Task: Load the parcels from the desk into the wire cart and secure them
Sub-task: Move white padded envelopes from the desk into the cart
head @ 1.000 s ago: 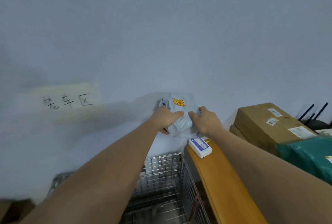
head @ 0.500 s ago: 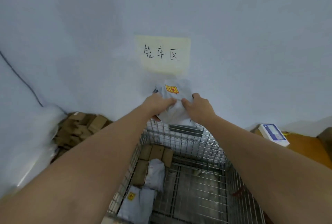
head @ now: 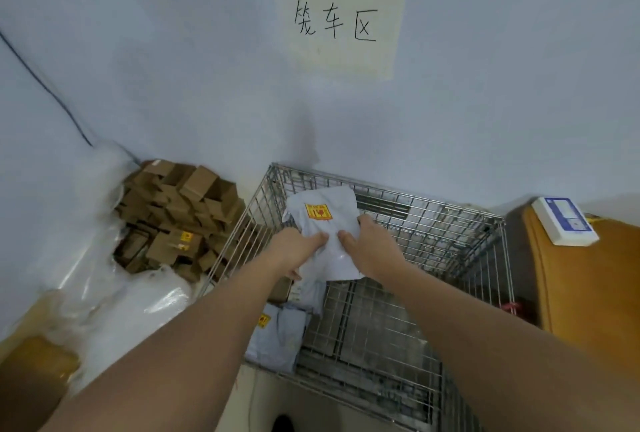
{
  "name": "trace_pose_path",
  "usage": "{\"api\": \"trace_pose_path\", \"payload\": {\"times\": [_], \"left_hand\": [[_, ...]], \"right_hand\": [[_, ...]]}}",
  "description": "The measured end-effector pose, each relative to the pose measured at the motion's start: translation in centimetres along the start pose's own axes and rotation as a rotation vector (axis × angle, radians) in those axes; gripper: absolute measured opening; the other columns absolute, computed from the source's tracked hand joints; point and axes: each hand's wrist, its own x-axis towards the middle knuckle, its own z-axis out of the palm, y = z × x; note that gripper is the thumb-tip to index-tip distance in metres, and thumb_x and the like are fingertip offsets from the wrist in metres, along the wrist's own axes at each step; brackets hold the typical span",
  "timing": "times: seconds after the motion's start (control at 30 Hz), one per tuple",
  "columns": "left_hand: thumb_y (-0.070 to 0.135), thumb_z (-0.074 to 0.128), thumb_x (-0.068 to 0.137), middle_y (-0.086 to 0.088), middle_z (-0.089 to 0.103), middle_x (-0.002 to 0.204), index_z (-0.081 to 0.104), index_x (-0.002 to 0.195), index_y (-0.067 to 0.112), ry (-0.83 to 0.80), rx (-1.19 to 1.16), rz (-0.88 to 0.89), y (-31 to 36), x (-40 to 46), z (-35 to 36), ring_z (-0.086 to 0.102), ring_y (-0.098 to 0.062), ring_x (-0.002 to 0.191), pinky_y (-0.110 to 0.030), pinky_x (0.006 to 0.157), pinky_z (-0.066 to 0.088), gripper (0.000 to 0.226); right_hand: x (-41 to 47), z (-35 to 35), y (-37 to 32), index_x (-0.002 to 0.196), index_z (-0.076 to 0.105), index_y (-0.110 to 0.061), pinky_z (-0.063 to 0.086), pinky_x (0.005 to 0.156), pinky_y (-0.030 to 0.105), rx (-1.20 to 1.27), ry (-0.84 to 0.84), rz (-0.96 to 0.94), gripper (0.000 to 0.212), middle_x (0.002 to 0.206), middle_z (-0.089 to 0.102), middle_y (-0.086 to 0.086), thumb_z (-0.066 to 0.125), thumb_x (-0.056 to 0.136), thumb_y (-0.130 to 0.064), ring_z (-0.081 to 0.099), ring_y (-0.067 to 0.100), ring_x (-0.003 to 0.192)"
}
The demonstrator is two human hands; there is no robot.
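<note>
Since 0.5 s ago the view has tipped down and the grey mailer (head: 323, 223) sits lower in frame, now over the wire cart (head: 433, 234) rather than against the wall; the wall sign (head: 341, 24) has slid up toward the top edge.

Both hands hold the mailer in the air above the cart's far-left part. Left hand (head: 294, 251) grips its left side, fingers curled onto the front w/ thumb behind. Right hand (head: 372, 246) grips the right side the same way; the fingertips nearly meet at the middle. The mailer's yellow-red sticker (head: 318, 212) faces the camera, just above the hands.

Inside the cart, along its left wall, lie 2 more grey mailers: 1 near w/ a yellow sticker (head: 277, 338), 1 farther, mostly hidden under the left forearm (head: 311, 291). A brown box (head: 282, 289) shows just beside it, partly covered. Rest of the cart floor is bare wire mesh.

Right of the cart, the orange-brown tabletop (head: 588, 293) carries a small white-blue box (head: 564, 222) at its far end. Left of the cart, in the corner, a heap of small cardboard boxes (head: 176, 216) sits in clear plastic sheeting (head: 104, 286). A dark cable (head: 41, 81) runs down the left wall.
</note>
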Motion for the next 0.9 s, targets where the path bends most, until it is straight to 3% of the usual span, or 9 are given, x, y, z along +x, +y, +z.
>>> {"api": "trace_pose_path", "payload": {"times": [0.13, 0.23, 0.3, 0.37, 0.5, 0.63, 0.83, 0.9], "left_hand": [[0.054, 0.067, 0.09, -0.007, 0.07, 0.1, 0.065, 0.101, 0.017, -0.09, 0.092, 0.001, -5.5, 5.8, 2.8, 0.067, -0.02, 0.083, -0.03, 0.06, 0.057, 0.038], [0.051, 0.066, 0.092, -0.004, 0.071, 0.1, 0.068, 0.114, 0.017, -0.169, 0.108, -0.026, -9.6, 11.9, 5.3, 0.068, -0.019, 0.083, -0.029, 0.062, 0.057, 0.041], [0.052, 0.064, 0.093, -0.003, 0.074, 0.106, 0.07, 0.115, 0.02, -0.234, 0.109, -0.008, -12.4, 16.1, 7.2, 0.071, -0.02, 0.093, -0.037, 0.083, 0.06, 0.039], [0.051, 0.063, 0.093, 0.0, 0.075, 0.108, 0.071, 0.114, 0.023, -0.26, 0.109, -0.003, -15.1, 19.9, 9.0, 0.071, -0.017, 0.096, -0.039, 0.093, 0.058, 0.036], [0.056, 0.06, 0.093, 0.004, 0.073, 0.103, 0.07, 0.106, 0.026, -0.294, 0.184, -0.003, -19.8, 26.5, 12.6, 0.068, -0.012, 0.091, -0.026, 0.079, 0.055, 0.034], [0.05, 0.063, 0.093, 0.004, 0.073, 0.101, 0.072, 0.106, 0.027, -0.306, 0.215, -0.001, -24.0, 31.6, 16.2, 0.068, -0.012, 0.089, -0.029, 0.082, 0.057, 0.028], [0.041, 0.062, 0.098, 0.014, 0.063, 0.085, 0.064, 0.113, 0.022, -0.277, 0.209, -0.034, -30.2, 37.9, 21.8, 0.059, 0.0, 0.072, -0.009, 0.052, 0.043, 0.024], [0.039, 0.062, 0.098, 0.018, 0.056, 0.08, 0.057, 0.113, 0.024, -0.242, 0.242, -0.026, -32.0, 39.3, 23.3, 0.053, 0.006, 0.067, -0.004, 0.043, 0.037, 0.022]], "right_hand": [[2.1, 6.9, 4.1, 0.125, 0.041, -0.016, 0.058, 0.079, 0.048, 0.092, -0.051, 0.128, 0.047, 0.113, 0.059, 0.008, 0.05, 0.095, -0.051, 0.064, 0.027, 0.094], [5.2, 12.8, 8.0, 0.124, 0.042, -0.018, 0.058, 0.077, 0.042, 0.159, -0.015, 0.223, 0.045, 0.113, 0.059, 0.004, 0.055, 0.093, -0.047, 0.064, 0.022, 0.093], [7.6, 16.7, 10.5, 0.126, 0.043, -0.02, 0.057, 0.075, 0.038, 0.215, 0.029, 0.281, 0.044, 0.114, 0.06, 0.001, 0.06, 0.092, -0.042, 0.063, 0.019, 0.093], [9.8, 20.3, 12.8, 0.126, 0.044, -0.022, 0.057, 0.077, 0.035, 0.301, 0.048, 0.344, 0.042, 0.116, 0.062, -0.001, 0.064, 0.092, -0.036, 0.065, 0.018, 0.096], [12.9, 26.3, 17.1, 0.116, 0.042, -0.027, 0.053, 0.07, 0.026, 0.37, 0.074, 0.446, 0.036, 0.116, 0.064, -0.004, 0.067, 0.091, -0.032, 0.066, 0.017, 0.095], [15.6, 31.6, 21.5, 0.122, 0.042, -0.024, 0.055, 0.072, 0.026, 0.423, 0.079, 0.506, 0.042, 0.119, 0.065, -0.001, 0.069, 0.09, -0.027, 0.066, 0.018, 0.098], [19.3, 39.8, 28.4, 0.126, 0.039, -0.022, 0.059, 0.087, 0.039, 0.456, 0.026, 0.521, 0.045, 0.125, 0.062, 0.001, 0.068, 0.092, -0.027, 0.066, 0.024, 0.108], [20.4, 42.0, 30.7, 0.127, 0.039, -0.022, 0.059, 0.085, 0.036, 0.467, 0.024, 0.529, 0.045, 0.124, 0.062, 0.0, 0.068, 0.091, -0.023, 0.065, 0.022, 0.109]]}}
